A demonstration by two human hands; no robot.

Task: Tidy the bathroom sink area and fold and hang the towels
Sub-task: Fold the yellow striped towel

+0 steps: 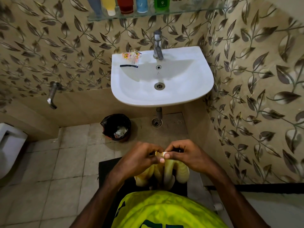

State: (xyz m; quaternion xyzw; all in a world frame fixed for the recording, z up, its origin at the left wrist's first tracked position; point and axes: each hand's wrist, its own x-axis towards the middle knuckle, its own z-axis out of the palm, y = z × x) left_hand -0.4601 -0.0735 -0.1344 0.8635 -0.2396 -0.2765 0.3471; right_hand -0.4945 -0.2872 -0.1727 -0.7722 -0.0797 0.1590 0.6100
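Bin (117, 127) with paper scraps; sachets (131, 57) on sink (162, 97).

Left hand (139, 157) and right hand (184, 155) meet, fingers curled, pinching; forearms converge.

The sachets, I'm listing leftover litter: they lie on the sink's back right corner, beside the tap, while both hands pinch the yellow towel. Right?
Not quite. The head view shows the sachets on the sink's back left corner, left of the tap. The left hand and right hand do pinch the yellow towel.
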